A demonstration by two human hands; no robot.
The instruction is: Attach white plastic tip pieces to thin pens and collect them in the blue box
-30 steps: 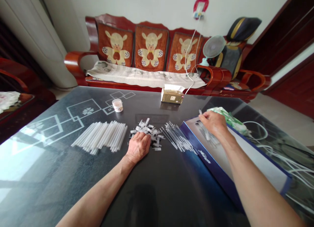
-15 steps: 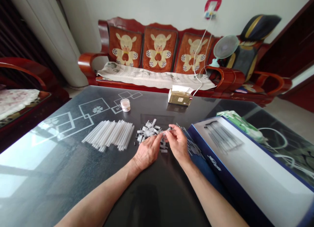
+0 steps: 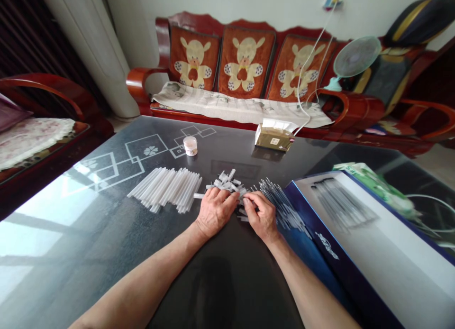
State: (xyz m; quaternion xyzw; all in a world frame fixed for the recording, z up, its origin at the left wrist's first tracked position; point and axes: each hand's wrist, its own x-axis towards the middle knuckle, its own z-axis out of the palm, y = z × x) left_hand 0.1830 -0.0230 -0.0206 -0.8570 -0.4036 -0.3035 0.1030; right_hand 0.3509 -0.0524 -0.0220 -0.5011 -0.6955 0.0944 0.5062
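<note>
My left hand (image 3: 216,210) rests low over the near side of a heap of small clear and black plastic pieces, which look like pen caps (image 3: 226,178). Its fingers are curled, and what they hold is hidden. Close beside it, my right hand (image 3: 261,214) pinches thumb and forefinger together at the heap's right edge; I cannot make out what is in the pinch. One white piece (image 3: 198,196) pokes out left of my left hand. White translucent pen barrels (image 3: 167,187) lie side by side to the left. Thin dark-tipped pen refills (image 3: 280,201) lie right of my right hand.
A blue-edged box (image 3: 373,258) with a white inside stands on the right, several refills (image 3: 341,203) in it. Behind it lies a green plastic package (image 3: 377,184). A small round tub (image 3: 190,146) and a tissue box (image 3: 274,136) stand farther back on the dark glossy table (image 3: 106,234).
My hands, which met over a small clear piece, have moved slightly apart and lower onto the heap. The camera view has shifted, showing more refills by my right hand.
</note>
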